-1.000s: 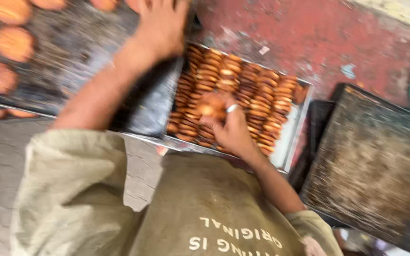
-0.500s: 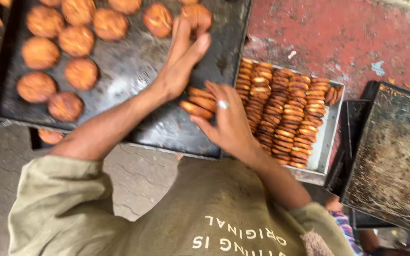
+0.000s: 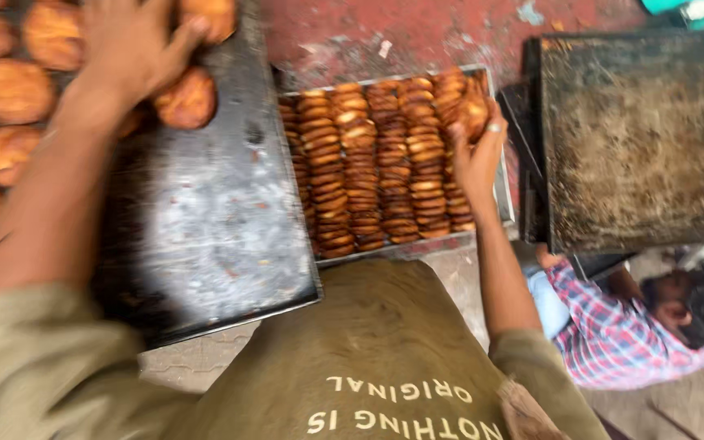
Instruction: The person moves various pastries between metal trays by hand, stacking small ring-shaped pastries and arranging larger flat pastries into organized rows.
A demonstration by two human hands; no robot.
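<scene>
Left hand [image 3: 128,49], fingers spread on round biscuits [image 3: 187,99] at dark baking tray's [image 3: 205,236] far edge; right hand [image 3: 476,155] apparently grasping stacked biscuits [image 3: 470,114] at metal tin's [image 3: 495,191] far-right corner.

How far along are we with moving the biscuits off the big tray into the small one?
Done: the small tray holds packed rows of stacked biscuits. In hand: the right hand presses a stack in at its far corner; the left hand rests on loose biscuits. Left: about ten loose ones remain on the large dark tray.
</scene>
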